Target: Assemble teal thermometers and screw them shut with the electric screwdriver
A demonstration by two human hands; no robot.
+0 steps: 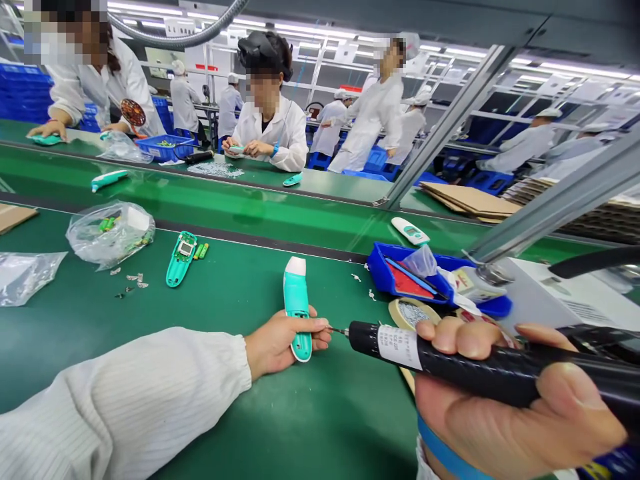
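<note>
My left hand (285, 340) is closed around the lower part of a teal and white handheld thermometer (296, 293), its white tip pointing away from me. An opening shows in the teal casing near my thumb. In my right hand (500, 407) is a black electric screwdriver (450, 360), held level with its bit pointing left. The bit's tip is close to my left fingertips; whether they touch, I cannot tell. To the left lies an opened teal thermometer half (181, 260) with a circuit board in it, beside green batteries (201, 251).
A blue tray (375, 267) holds red material and a blue stick. Near it is a round dish of screws (413, 312). Plastic bags (111, 233) and small metal pieces (137, 279) lie left. A conveyor belt (240, 200) carries thermometers; co-workers sit beyond. A metal post (445, 120) rises right.
</note>
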